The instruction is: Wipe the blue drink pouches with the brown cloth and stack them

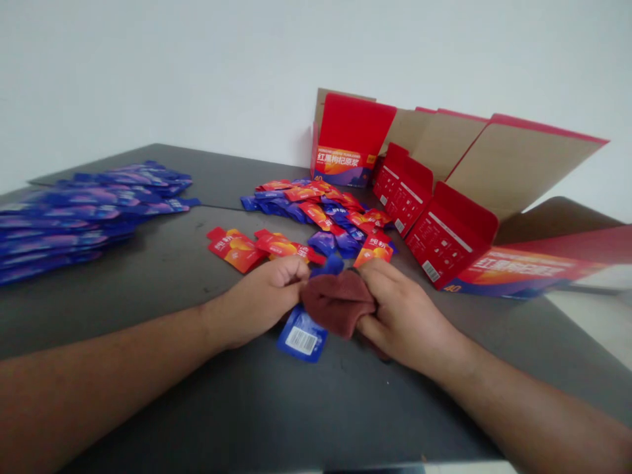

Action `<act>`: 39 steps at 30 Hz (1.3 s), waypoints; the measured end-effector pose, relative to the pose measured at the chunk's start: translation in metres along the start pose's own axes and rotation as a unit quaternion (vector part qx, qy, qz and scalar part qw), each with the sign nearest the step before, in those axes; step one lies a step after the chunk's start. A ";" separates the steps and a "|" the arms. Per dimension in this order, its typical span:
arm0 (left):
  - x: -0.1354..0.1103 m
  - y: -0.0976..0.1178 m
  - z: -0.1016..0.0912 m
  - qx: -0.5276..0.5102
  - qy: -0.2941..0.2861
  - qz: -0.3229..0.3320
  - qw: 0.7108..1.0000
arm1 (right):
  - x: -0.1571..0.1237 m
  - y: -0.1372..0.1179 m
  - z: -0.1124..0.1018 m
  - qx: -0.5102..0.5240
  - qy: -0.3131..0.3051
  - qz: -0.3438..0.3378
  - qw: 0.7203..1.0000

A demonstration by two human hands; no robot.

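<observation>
A blue pouch point(307, 322) with a white barcode label is held over the front of the table, its upper part covered by a reddish-brown cloth point(340, 304). My left hand point(269, 299) is closed at the pouch's left edge, fingertips partly hidden. On the other side, my right hand point(402, 316) is closed around the cloth, which presses against the pouch. Just beyond my hands lie red-orange pouches point(234, 249) and a loose heap of red and blue pouches point(316, 207).
A tall stack of blue pouches point(89, 210) spreads across the left of the dark table point(207, 408). Several red cartons with raised flaps, including a back carton point(345, 141) and a nearer carton point(449, 237), line the right side. A pale wall stands behind.
</observation>
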State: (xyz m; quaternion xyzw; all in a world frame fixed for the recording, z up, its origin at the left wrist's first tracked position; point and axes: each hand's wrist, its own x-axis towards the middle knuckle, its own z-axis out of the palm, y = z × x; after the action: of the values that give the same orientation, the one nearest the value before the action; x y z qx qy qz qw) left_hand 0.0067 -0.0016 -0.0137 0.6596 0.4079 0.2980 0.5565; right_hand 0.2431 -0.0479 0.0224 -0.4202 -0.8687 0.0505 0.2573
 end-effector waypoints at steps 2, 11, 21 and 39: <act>-0.001 -0.001 0.001 -0.006 -0.011 -0.010 1.000 | 0.002 0.009 -0.002 -0.011 0.036 0.019 0.999; 0.000 0.004 -0.001 0.048 0.040 0.039 0.997 | -0.004 -0.021 0.003 0.060 -0.102 -0.096 0.988; 0.000 0.001 0.001 -0.009 -0.001 0.004 1.000 | 0.004 0.011 -0.002 -0.005 0.026 0.034 0.999; -0.001 0.002 0.001 0.017 0.004 0.008 1.000 | 0.004 0.012 0.000 0.006 0.033 0.036 0.999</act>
State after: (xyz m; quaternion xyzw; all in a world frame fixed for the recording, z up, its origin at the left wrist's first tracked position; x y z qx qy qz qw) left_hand 0.0073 -0.0031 -0.0114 0.6709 0.4097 0.2981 0.5414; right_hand 0.2496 -0.0367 0.0207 -0.4510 -0.8437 0.0505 0.2866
